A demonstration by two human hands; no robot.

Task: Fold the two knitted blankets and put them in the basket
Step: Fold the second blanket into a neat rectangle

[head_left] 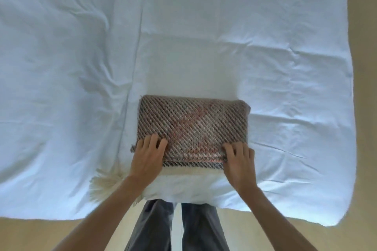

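Observation:
A grey, black and pink striped knitted blanket (193, 122) lies folded into a thick rectangle near the front edge of the bed. My left hand (148, 157) grips its near left corner, fingers curled over the top layer. My right hand (239, 161) grips its near right corner the same way. Under it lies a cream blanket (179, 186), also folded, with a fringe (106, 185) sticking out to the left by my left forearm. No basket is in view.
A pale blue wrinkled sheet (81, 67) covers the bed, with a seam running down its left half. The bed's front edge is just before my legs (177, 228). Tan floor (365, 108) shows at the right and along the bottom.

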